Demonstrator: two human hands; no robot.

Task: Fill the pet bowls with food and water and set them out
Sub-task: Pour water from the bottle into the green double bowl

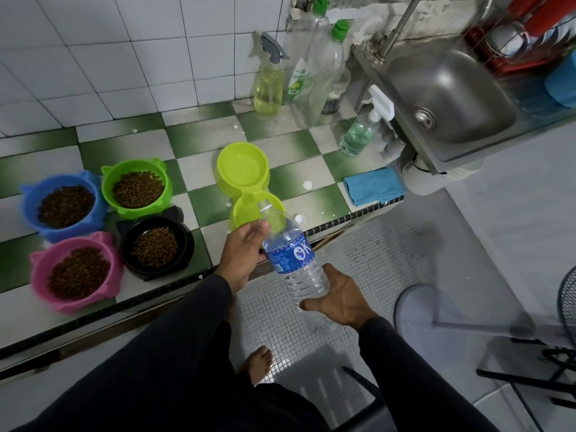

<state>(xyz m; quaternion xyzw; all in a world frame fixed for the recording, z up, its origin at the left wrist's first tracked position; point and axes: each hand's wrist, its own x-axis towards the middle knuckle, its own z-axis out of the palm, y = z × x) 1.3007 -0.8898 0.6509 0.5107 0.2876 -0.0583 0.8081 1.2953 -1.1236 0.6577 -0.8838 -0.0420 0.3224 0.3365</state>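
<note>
Both hands on the water bottle (291, 260), tilted, neck aimed at the near well of the lime double bowl (246, 185). My left hand (241, 255) wraps the upper body of the bottle by the blue label, fingers curled round it, thumb tip showing near the shoulder; grip closed on it. My right hand (338, 299) cups the base from below, thumb along the bottom edge, fingers curled behind the plastic; also grasping it. Bottle has no cap on, mouth just over the near well's rim. I cannot tell if water is running out.

Double bowl sits on the green-and-white checked surface (202, 145), near its front edge. Far well looks to hold clear water.

Left of it, four cat-eared bowls clustered close, each with brown kibble: blue bowl (64, 205), green bowl (137, 188), black bowl (156, 246), pink bowl (76, 272).

A small white cap (300, 218) lies on the surface just right of the bottle neck. Folded blue cloth (374, 185) further right, by the steel sink (445, 95). Spray and detergent bottles stand at the back against the tiled wall.
</note>
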